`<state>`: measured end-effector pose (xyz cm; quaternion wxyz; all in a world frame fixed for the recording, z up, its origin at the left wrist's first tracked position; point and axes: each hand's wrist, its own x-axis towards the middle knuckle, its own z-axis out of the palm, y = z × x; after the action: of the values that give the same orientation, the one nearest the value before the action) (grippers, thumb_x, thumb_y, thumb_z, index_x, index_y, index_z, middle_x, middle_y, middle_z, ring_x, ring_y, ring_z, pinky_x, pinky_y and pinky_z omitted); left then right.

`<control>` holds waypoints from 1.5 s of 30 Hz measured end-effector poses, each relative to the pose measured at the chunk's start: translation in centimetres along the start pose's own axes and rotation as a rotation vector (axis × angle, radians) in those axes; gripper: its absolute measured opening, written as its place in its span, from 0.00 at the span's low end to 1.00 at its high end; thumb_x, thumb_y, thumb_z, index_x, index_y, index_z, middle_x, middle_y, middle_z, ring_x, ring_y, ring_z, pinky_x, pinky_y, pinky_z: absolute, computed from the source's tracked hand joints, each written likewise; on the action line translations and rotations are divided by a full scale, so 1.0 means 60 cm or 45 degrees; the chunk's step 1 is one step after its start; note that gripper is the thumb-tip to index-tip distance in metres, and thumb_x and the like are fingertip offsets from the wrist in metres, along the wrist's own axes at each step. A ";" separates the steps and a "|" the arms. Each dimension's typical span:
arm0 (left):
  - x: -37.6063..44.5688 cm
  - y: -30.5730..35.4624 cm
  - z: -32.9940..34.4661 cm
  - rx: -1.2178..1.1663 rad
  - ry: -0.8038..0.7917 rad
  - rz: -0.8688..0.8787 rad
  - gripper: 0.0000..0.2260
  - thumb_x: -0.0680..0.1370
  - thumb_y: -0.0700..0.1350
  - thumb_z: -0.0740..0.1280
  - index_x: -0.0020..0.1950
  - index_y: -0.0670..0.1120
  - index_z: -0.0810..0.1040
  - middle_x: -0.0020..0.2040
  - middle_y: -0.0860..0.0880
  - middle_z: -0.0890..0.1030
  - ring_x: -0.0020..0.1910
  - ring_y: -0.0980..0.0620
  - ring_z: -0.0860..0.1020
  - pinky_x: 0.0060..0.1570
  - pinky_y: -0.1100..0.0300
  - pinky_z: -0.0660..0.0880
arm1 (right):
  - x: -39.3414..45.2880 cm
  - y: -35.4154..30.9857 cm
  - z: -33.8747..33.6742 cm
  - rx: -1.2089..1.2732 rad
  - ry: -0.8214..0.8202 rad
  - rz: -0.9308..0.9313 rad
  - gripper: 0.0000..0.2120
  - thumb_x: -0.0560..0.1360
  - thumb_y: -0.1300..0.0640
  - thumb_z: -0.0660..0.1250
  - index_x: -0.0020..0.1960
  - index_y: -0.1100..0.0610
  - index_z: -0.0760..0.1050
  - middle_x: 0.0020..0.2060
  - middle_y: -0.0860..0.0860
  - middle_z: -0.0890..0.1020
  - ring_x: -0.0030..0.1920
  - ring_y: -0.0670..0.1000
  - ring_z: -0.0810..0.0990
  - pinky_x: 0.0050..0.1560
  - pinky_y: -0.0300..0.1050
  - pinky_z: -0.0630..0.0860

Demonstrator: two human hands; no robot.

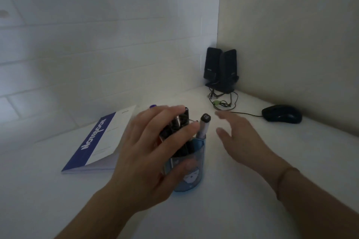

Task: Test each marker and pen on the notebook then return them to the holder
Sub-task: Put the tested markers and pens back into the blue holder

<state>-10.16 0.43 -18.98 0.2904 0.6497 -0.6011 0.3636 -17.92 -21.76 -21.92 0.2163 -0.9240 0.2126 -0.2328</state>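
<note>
A white desk fills the lower frame. A closed notebook lies at centre left, just beside the left hand, whose fingers are curled round a bundle of dark markers standing in the blue holder at centre. The right hand is held spread, apart from the holder. Speakers and a mouse are seen at upper right.

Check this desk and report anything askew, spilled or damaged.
Nothing stands out. The notebook lies closed and flat, the blue holder stands upright with its markers inside, and no spill or damage shows. The dim light hides fine detail.
</note>
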 end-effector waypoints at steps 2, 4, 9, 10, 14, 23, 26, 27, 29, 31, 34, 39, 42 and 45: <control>0.000 0.000 -0.004 -0.042 0.037 -0.025 0.15 0.78 0.53 0.60 0.63 0.49 0.71 0.66 0.47 0.69 0.67 0.45 0.67 0.63 0.47 0.67 | 0.007 0.010 0.032 -0.087 -0.211 -0.044 0.22 0.79 0.51 0.59 0.71 0.46 0.62 0.70 0.46 0.67 0.70 0.52 0.63 0.69 0.48 0.60; 0.000 0.001 -0.007 -0.106 0.114 -0.077 0.12 0.77 0.50 0.62 0.58 0.46 0.72 0.63 0.46 0.71 0.63 0.43 0.70 0.61 0.47 0.69 | 0.022 0.002 0.053 0.001 -0.242 -0.223 0.18 0.77 0.51 0.59 0.67 0.44 0.65 0.66 0.47 0.71 0.67 0.55 0.66 0.65 0.55 0.66; -0.008 -0.010 -0.008 -0.123 0.277 -0.275 0.11 0.75 0.48 0.64 0.54 0.44 0.72 0.59 0.45 0.72 0.60 0.46 0.71 0.57 0.50 0.70 | 0.092 -0.033 0.066 -0.233 -0.428 -0.173 0.25 0.76 0.55 0.61 0.72 0.49 0.61 0.71 0.51 0.65 0.70 0.56 0.61 0.66 0.57 0.66; -0.009 -0.012 -0.007 -0.140 0.276 -0.294 0.12 0.75 0.48 0.64 0.55 0.44 0.71 0.59 0.45 0.72 0.60 0.48 0.71 0.58 0.54 0.69 | 0.101 -0.038 0.068 -0.311 -0.462 -0.163 0.22 0.77 0.55 0.61 0.70 0.50 0.64 0.69 0.51 0.67 0.68 0.56 0.64 0.64 0.55 0.67; -0.011 -0.017 -0.003 -0.183 0.200 -0.354 0.17 0.73 0.46 0.65 0.60 0.45 0.70 0.61 0.45 0.72 0.62 0.48 0.71 0.61 0.58 0.67 | 0.102 -0.049 0.076 -0.477 -0.282 -0.206 0.09 0.76 0.56 0.59 0.53 0.53 0.76 0.54 0.52 0.78 0.55 0.54 0.73 0.54 0.50 0.71; -0.003 0.018 0.001 -0.241 0.255 -0.417 0.34 0.64 0.53 0.75 0.65 0.47 0.66 0.63 0.49 0.66 0.65 0.56 0.66 0.61 0.67 0.66 | 0.051 0.010 -0.006 0.750 0.206 0.324 0.10 0.76 0.51 0.66 0.44 0.57 0.79 0.33 0.50 0.75 0.35 0.49 0.72 0.35 0.42 0.68; -0.005 0.022 0.004 -0.235 0.266 -0.346 0.31 0.65 0.52 0.74 0.65 0.48 0.66 0.62 0.49 0.64 0.65 0.60 0.63 0.62 0.69 0.63 | 0.007 -0.017 -0.063 1.170 0.183 0.232 0.09 0.77 0.54 0.63 0.44 0.59 0.77 0.28 0.51 0.74 0.30 0.51 0.69 0.33 0.44 0.68; -0.007 0.020 0.004 -0.254 0.281 -0.345 0.28 0.67 0.51 0.71 0.64 0.47 0.66 0.62 0.50 0.64 0.66 0.59 0.63 0.63 0.67 0.63 | -0.005 -0.033 -0.077 1.228 0.193 0.156 0.09 0.78 0.56 0.62 0.42 0.58 0.76 0.28 0.52 0.75 0.30 0.52 0.70 0.33 0.45 0.68; -0.012 0.010 0.003 -0.333 0.285 -0.409 0.24 0.71 0.49 0.66 0.65 0.46 0.66 0.64 0.49 0.66 0.68 0.53 0.64 0.63 0.60 0.66 | -0.028 -0.064 -0.096 1.292 0.173 0.029 0.08 0.78 0.60 0.61 0.41 0.56 0.75 0.30 0.53 0.78 0.31 0.51 0.73 0.32 0.44 0.69; -0.016 -0.001 0.001 -0.469 0.257 -0.544 0.22 0.73 0.49 0.64 0.66 0.49 0.66 0.69 0.50 0.65 0.69 0.46 0.66 0.61 0.56 0.70 | -0.050 -0.093 -0.106 1.211 0.095 -0.148 0.05 0.76 0.58 0.63 0.42 0.54 0.76 0.32 0.53 0.79 0.32 0.50 0.75 0.33 0.43 0.71; -0.016 -0.008 0.000 -0.664 0.197 -0.769 0.26 0.71 0.51 0.67 0.68 0.54 0.65 0.67 0.61 0.68 0.65 0.50 0.71 0.56 0.65 0.73 | -0.081 -0.123 -0.105 0.965 -0.081 -0.388 0.04 0.71 0.52 0.66 0.43 0.51 0.76 0.33 0.51 0.79 0.32 0.45 0.76 0.33 0.35 0.72; -0.018 -0.013 0.006 -0.687 0.169 -0.837 0.29 0.67 0.55 0.71 0.66 0.55 0.67 0.62 0.57 0.71 0.55 0.51 0.76 0.50 0.64 0.76 | -0.098 -0.140 -0.096 0.807 0.000 -0.451 0.20 0.71 0.57 0.70 0.57 0.40 0.68 0.36 0.48 0.81 0.34 0.48 0.80 0.34 0.38 0.74; -0.017 -0.012 0.009 -0.637 0.181 -0.767 0.30 0.66 0.59 0.72 0.65 0.55 0.68 0.60 0.54 0.71 0.52 0.51 0.75 0.47 0.60 0.76 | -0.099 -0.140 -0.097 0.673 0.124 -0.408 0.32 0.68 0.57 0.73 0.63 0.36 0.60 0.35 0.45 0.82 0.31 0.49 0.79 0.33 0.43 0.76; -0.017 -0.014 0.009 -0.594 0.198 -0.715 0.31 0.67 0.68 0.68 0.65 0.54 0.68 0.60 0.52 0.70 0.49 0.50 0.74 0.45 0.59 0.75 | -0.107 -0.149 -0.092 0.643 0.152 -0.368 0.40 0.67 0.58 0.75 0.64 0.32 0.54 0.37 0.41 0.83 0.31 0.49 0.81 0.34 0.45 0.79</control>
<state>-9.28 0.65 -20.07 0.5640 0.6759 -0.4424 0.1713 -23.37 -12.98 -15.23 0.3912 -0.8463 0.0267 -0.3607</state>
